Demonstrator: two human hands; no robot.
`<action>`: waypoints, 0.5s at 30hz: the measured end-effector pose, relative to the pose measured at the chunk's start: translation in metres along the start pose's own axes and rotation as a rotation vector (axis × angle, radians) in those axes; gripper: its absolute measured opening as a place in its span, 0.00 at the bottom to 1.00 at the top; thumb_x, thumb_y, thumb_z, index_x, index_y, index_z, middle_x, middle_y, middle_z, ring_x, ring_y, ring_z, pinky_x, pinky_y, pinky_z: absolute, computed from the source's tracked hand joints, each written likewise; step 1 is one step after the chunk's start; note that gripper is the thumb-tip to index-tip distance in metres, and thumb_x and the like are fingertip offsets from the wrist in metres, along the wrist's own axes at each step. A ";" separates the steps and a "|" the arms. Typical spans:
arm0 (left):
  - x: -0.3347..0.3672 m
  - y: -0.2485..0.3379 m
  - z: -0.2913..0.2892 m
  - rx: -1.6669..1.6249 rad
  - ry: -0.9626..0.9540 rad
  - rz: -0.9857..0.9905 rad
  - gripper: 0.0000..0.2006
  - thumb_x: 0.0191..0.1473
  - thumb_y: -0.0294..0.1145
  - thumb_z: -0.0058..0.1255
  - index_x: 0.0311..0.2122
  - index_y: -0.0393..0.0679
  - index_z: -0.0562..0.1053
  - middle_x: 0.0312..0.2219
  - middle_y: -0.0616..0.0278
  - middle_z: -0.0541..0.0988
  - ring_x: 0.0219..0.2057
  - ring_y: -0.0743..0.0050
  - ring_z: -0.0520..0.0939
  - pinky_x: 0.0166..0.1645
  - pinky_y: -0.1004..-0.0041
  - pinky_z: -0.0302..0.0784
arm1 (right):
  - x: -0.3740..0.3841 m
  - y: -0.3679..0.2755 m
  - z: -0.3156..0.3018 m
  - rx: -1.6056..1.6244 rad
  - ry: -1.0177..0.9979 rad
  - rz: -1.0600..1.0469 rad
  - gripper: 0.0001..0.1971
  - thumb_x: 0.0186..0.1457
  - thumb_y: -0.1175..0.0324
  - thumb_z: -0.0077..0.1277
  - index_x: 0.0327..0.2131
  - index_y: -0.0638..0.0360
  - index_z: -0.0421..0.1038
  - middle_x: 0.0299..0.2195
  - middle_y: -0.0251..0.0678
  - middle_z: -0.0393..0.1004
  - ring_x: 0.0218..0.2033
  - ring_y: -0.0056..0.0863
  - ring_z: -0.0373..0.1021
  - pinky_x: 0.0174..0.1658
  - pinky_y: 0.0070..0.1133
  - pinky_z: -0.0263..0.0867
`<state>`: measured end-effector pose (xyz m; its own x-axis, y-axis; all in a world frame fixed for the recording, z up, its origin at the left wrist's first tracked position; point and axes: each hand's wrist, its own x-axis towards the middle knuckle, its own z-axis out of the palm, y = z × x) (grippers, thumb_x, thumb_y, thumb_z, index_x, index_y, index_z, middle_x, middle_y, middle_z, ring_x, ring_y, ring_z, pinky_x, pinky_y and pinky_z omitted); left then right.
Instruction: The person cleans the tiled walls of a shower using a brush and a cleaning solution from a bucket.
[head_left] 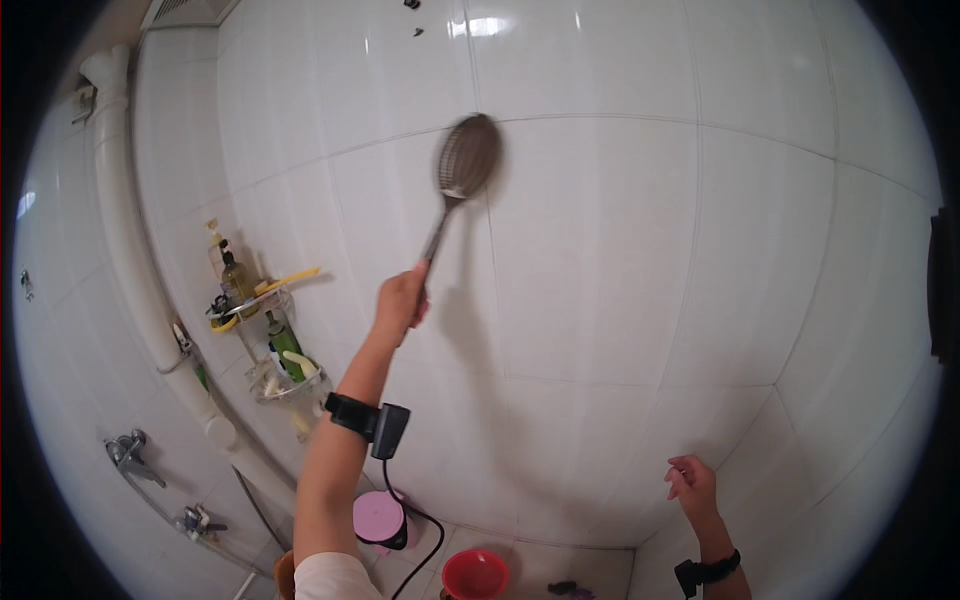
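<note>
My left hand (401, 303) is closed around the dark handle of a racket-shaped swatter (470, 158). Its oval brown head, slightly blurred, has a grid-like pattern and is raised up against or just in front of the white tiled wall (600, 260); whether it touches the tile I cannot tell. The left arm is stretched upward, and a black strapped device (385, 425) with a cable sits on that forearm. Low on the right, my right hand (692, 487) is held in the air with loosely curled, parted fingers and nothing in them. A black band (708, 570) circles its wrist.
A corner rack (285, 385) with bottles and a yellow-handled item hangs at left. Beside it runs a white pipe (130, 200), with a shower tap (130, 455) beyond. Below are a pink lidded bin (378, 516) and a red basin (475, 574). Small dark spots (418, 32) mark the upper wall.
</note>
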<state>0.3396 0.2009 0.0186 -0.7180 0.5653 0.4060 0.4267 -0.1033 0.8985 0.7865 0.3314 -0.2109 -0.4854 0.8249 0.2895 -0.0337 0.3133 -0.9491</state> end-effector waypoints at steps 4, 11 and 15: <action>0.040 -0.008 -0.048 -0.449 0.220 -0.077 0.26 0.53 0.57 0.35 0.16 0.44 0.60 0.08 0.66 0.60 0.06 0.78 0.58 0.10 0.79 0.52 | -0.007 0.002 -0.011 -0.031 -0.018 0.021 0.09 0.48 0.76 0.44 0.35 0.68 0.65 0.21 0.35 0.69 0.14 0.15 0.64 0.18 0.14 0.63; 0.037 0.034 0.041 -0.237 0.006 0.019 0.27 0.53 0.56 0.35 0.14 0.43 0.61 0.08 0.65 0.62 0.07 0.78 0.62 0.11 0.78 0.55 | -0.016 0.002 -0.027 -0.097 0.065 0.116 0.08 0.48 0.76 0.45 0.34 0.67 0.66 0.21 0.34 0.69 0.15 0.15 0.64 0.18 0.14 0.64; 0.020 0.064 0.103 0.110 -0.297 0.184 0.27 0.53 0.54 0.37 0.12 0.41 0.64 0.07 0.64 0.64 0.08 0.76 0.65 0.13 0.75 0.60 | -0.014 0.004 -0.022 -0.029 0.067 0.111 0.08 0.47 0.75 0.46 0.34 0.67 0.66 0.20 0.33 0.69 0.15 0.15 0.64 0.18 0.14 0.63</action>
<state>0.4091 0.2900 0.0674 -0.4400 0.7600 0.4784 0.6020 -0.1456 0.7851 0.8124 0.3311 -0.2160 -0.4250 0.8847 0.1918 0.0423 0.2311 -0.9720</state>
